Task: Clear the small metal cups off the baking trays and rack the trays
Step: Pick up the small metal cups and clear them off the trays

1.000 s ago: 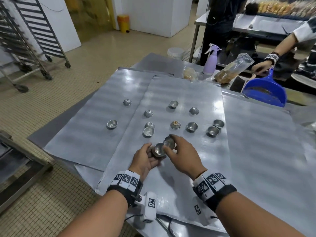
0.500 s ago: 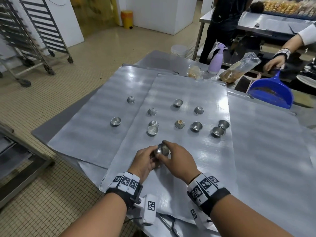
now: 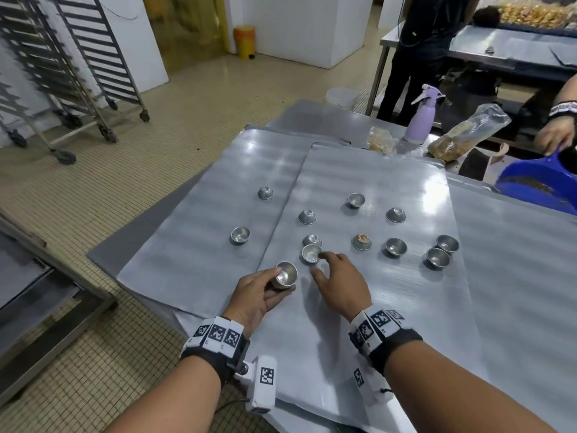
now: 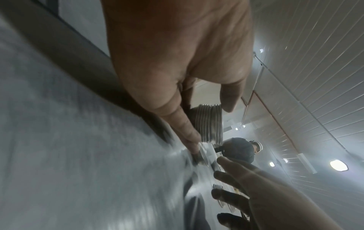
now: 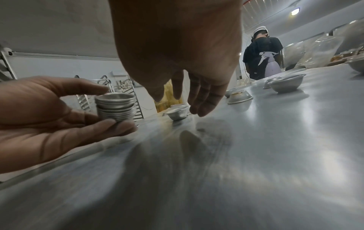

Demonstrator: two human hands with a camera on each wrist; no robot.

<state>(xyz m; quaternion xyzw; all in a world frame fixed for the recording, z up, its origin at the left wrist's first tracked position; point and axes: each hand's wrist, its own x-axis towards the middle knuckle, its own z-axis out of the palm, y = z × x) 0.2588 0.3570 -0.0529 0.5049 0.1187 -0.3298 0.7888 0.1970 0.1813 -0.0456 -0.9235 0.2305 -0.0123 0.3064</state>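
- My left hand (image 3: 259, 292) holds a stack of small shiny metal cups (image 3: 284, 274), one inside the other. My thumb is on the top rim and my fingers are curled under the bottom.
- I hold the stack just above the near corner of the middle flat grey metal baking tray (image 3: 390, 307).
- My right hand (image 3: 340, 285) holds nothing. Its fingers are spread out loose and point down.
- My right fingertips (image 5: 199, 109) are just beside one small open metal cup (image 3: 311, 253) on the tray. I cannot tell if they touch it.
- Another cup sits upside down (image 3: 312, 240) right behind that one.
- More little cups lie all over the middle tray, some up and some upside down. One upside-down cup has brown crumbs on top (image 3: 362, 241).
- Two cups sit on the left grey tray (image 3: 199, 239).
- A purple spray bottle (image 3: 421, 118) stands at the far end of the table.
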